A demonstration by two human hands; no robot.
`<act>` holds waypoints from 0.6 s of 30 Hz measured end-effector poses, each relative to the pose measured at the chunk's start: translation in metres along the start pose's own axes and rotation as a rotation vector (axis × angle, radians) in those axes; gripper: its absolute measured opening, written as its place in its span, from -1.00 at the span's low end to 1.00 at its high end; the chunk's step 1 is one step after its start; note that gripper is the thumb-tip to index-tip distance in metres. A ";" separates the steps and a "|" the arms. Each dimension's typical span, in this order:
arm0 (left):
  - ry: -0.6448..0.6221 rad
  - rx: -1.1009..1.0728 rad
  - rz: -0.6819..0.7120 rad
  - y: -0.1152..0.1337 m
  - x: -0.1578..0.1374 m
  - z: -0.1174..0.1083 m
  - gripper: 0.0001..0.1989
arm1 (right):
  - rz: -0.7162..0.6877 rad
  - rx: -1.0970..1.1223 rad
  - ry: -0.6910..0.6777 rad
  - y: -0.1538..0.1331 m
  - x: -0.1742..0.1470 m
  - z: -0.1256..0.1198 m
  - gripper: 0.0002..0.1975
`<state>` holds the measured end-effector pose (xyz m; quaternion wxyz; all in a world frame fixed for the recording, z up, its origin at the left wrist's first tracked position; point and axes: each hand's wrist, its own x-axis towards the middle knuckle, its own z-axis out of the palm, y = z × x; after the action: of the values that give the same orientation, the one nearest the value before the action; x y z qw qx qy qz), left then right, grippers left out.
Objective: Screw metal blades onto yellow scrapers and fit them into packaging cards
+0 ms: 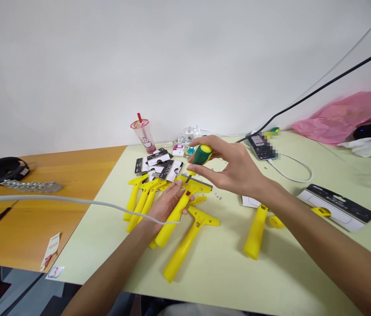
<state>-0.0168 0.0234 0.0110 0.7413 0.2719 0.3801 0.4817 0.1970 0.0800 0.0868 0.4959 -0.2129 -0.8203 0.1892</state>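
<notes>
- Presently, the right hand (234, 169) pinches the green-yellow screwdriver (201, 155) between thumb and fingers, shaft tip at the head of the held scraper (179, 207).
- Left hand (166, 202): fingers closed around the held scraper, near its head.
- Loose scraper (185, 249): right of the held scraper.
- Packaging cards (171, 171), drink cup (144, 137): beyond and left of the held scraper.

Light is bright — shadows fall soft (edges stretched).
</notes>
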 end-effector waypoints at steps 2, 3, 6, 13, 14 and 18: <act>-0.005 0.004 -0.001 0.000 -0.001 0.000 -0.56 | -0.005 0.002 -0.003 0.000 0.000 0.000 -0.64; -0.008 0.003 -0.003 0.000 -0.001 0.001 -0.55 | -0.005 -0.001 -0.002 0.000 0.000 0.000 -0.64; -0.012 0.021 0.001 -0.001 -0.001 0.001 -0.54 | -0.003 -0.020 -0.003 -0.001 0.000 0.000 -0.64; -0.039 0.042 0.009 -0.002 0.000 0.000 -0.52 | -0.047 -0.057 -0.035 -0.007 -0.001 0.002 -0.65; -0.040 0.050 0.005 -0.002 0.000 0.000 -0.52 | -0.059 -0.065 -0.038 -0.008 -0.001 0.002 -0.65; -0.038 0.084 -0.012 -0.004 0.002 -0.002 -0.55 | -0.083 -0.095 -0.038 -0.011 -0.001 0.000 -0.63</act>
<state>-0.0161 0.0233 0.0060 0.7392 0.3096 0.3872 0.4558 0.1953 0.0703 0.0915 0.4769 -0.1983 -0.8458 0.1333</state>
